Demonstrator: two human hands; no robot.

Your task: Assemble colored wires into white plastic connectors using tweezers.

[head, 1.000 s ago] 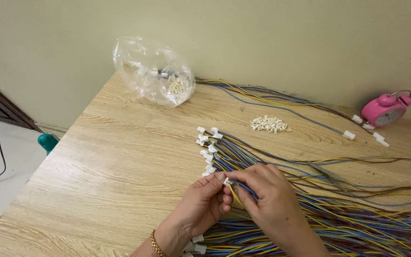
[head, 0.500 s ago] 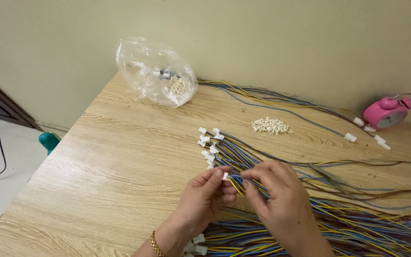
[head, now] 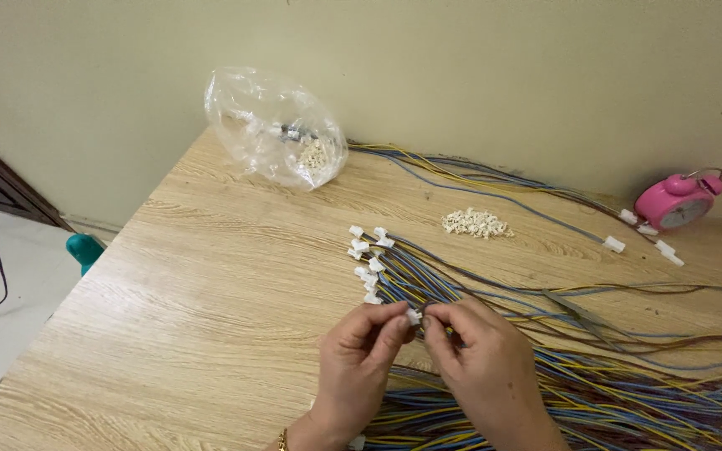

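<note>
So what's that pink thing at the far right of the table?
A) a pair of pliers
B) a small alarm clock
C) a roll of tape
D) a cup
B: the pink thing is a small round alarm clock with bells on top and a pale dial, standing on the table by the wall, far from both hands.

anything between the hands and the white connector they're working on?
Nothing visible. The left hand pinches the white connector in its fingertips, and the right hand meets it from the other side, over the wire bundle.
</note>
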